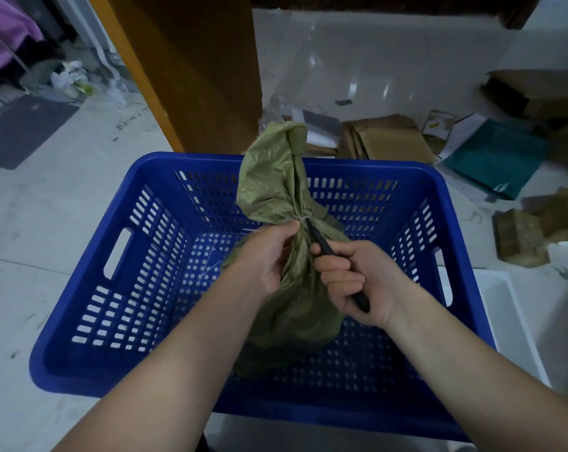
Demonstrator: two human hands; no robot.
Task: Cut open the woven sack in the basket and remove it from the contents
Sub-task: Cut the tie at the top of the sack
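Pinching the woven sack (pixel 285 243) neck just under the string tie (pixel 303 219) with the left hand (pixel 265 256), standing mid-basket (pixel 90 278), right hand (pixel 357 282) fisted round the black cutter (pixel 325 246), I'd slice away from those fingers.

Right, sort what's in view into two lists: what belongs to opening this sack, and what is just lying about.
In the job:
- green woven sack
- string tie at its neck
- black cutting tool, in the right hand
- left hand, gripping the sack's neck
- blue basket

Lying about:
- flattened cardboard
- teal bag
- dark floor mat
- purple cloth
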